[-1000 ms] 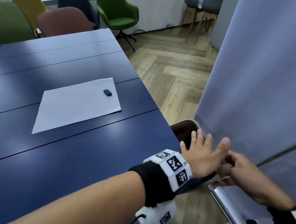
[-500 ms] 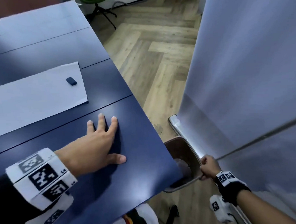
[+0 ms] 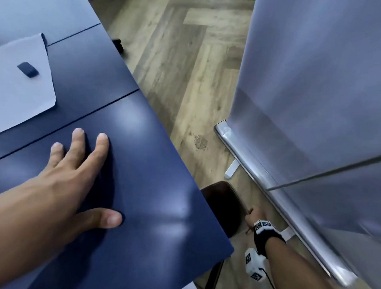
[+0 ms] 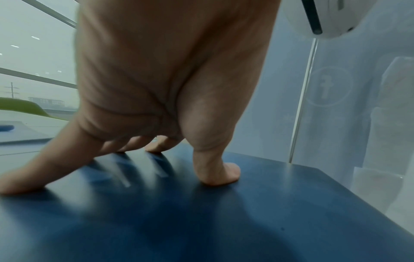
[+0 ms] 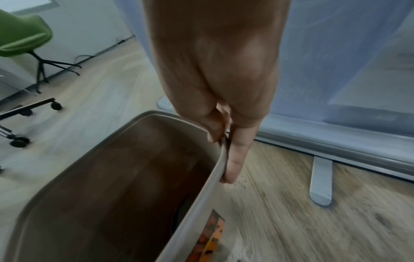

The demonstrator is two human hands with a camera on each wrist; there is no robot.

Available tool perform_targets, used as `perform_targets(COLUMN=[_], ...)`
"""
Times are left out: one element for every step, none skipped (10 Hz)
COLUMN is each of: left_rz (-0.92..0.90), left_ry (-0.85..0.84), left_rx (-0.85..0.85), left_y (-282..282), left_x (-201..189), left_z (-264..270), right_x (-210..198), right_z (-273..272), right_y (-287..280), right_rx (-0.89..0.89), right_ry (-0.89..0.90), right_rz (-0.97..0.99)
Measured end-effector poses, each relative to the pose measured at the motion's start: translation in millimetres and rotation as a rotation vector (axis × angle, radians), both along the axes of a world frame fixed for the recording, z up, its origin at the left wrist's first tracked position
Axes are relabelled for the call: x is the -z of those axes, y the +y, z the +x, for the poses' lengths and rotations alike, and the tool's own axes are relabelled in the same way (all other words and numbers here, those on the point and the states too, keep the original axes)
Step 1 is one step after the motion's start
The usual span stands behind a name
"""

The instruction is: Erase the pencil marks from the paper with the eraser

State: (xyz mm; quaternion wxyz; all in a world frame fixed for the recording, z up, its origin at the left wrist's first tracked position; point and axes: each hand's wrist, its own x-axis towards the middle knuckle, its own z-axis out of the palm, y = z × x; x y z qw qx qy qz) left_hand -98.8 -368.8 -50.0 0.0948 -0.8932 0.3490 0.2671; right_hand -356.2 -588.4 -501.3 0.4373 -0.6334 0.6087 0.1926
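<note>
The small dark rectangular eraser (image 3: 27, 69) looks light and rubbery, firm enough to take a pinch without giving way, and its surface should grip the fingers rather than slide. Judging by its flat block shape, the best hold is across the two long sides between thumb and forefinger, leaving one short end free to rub. It lies on the white sheet of paper (image 3: 10, 94), near the sheet's right edge, well apart from both hands. The paper is thin and limp; it would likely creep or crumple under rubbing unless the other hand pins it flat close to the stroke. No pencil marks can be made out on the sheet from the head view; they are too faint or too small to tell.

The paper rests flat on the dark blue counter (image 3: 143, 191), its near right corner just beyond a seam in the top. The left hand (image 3: 76, 179) is released, fingers straight and spread, palm and thumb pressing on the bare counter on the near side of that seam, holding nothing. The right hand (image 5: 224, 124) is down by the floor, beside the counter's corner, grasping the rim of a brown bin with a pale edge (image 5: 195, 203), fingers inside and thumb along the outside. The erasing has not yet begun, and the eraser lies untouched
</note>
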Motion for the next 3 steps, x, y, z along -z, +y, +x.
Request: perform_targets(left_rz=[-0.101, -0.081, -0.059], left_ry=[-0.043, -0.025, 0.016], left_rx=[-0.012, 0.001, -0.084], left_y=[10, 12, 2], left_x=[14, 14, 7], left_z=[9, 9, 3], right_x=[38, 35, 30], right_z=[-12, -17, -15], right_y=[1, 2, 1], right_rx=[0.050, 0.029, 0.003], right_ry=[0.000, 0.023, 0.074], right_rz=[0.031, 0.082, 0.124])
